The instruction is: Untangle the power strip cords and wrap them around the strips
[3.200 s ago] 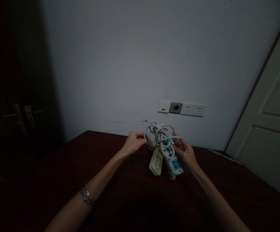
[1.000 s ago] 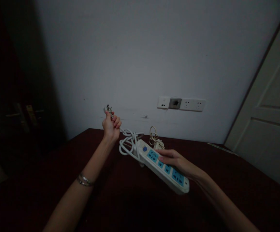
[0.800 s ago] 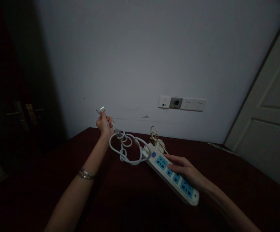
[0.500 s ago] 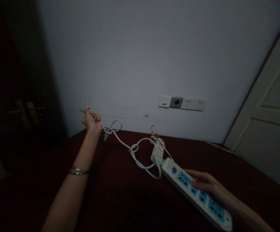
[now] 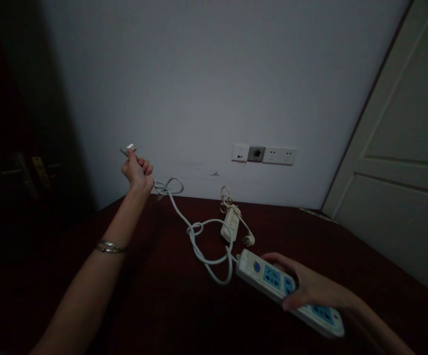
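Note:
My left hand (image 5: 137, 170) is raised at the left in front of the wall, closed around the cord's end, with part of a plug (image 5: 131, 147) sticking out above the fingers. From it a white cord (image 5: 179, 209), loosely looped and knotted, runs down to a power strip (image 5: 261, 282) with blue sockets and a round blue button. My right hand (image 5: 302, 286) grips this strip across its middle, thumb on the near side and fingers at the far side. Behind the loops lies a smaller cream power strip (image 5: 230, 224), its own thin cord bundled, ending in a plug (image 5: 248, 240).
Everything rests on or above a dark red tabletop (image 5: 154, 276). A row of wall sockets (image 5: 280, 156) is set in the wall (image 5: 199, 88) at the back. To the right stands a pale panelled door (image 5: 394, 158); dark doors with handles (image 5: 41, 170) are at the left.
My right hand has shifted from the strip's far edge to a grip across it. The strip has moved away from the cream strip's plug, which now shows. My left hand keeps its hold.

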{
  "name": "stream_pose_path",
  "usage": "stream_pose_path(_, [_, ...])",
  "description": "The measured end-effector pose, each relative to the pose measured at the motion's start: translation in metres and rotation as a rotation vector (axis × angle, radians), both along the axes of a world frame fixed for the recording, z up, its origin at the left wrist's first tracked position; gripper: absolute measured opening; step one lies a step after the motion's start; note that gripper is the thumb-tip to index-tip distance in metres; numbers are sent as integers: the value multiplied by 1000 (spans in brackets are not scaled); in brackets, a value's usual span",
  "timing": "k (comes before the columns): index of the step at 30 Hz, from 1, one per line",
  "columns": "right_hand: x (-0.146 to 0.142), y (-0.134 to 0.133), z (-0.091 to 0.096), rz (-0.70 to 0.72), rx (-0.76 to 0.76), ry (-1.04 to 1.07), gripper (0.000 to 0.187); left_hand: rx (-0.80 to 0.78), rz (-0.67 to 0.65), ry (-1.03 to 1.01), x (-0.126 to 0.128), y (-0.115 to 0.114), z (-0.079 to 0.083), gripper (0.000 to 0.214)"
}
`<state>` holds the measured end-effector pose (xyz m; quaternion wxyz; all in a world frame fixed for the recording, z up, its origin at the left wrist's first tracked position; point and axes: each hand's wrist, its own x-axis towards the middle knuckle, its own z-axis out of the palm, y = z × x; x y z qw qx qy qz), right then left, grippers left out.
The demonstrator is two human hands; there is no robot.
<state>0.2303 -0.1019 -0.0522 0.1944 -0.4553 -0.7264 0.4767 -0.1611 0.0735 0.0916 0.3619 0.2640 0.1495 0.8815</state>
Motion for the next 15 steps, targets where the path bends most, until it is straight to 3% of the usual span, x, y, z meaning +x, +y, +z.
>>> stream_pose_path(7, [6,-12,9,-91,172,-110,65,-57,40,-22,-25,12,29,33])
stream_pose_path(15, [22,-9,6,-131,221,-192,67,-172,233,2,-56,19,35,29])
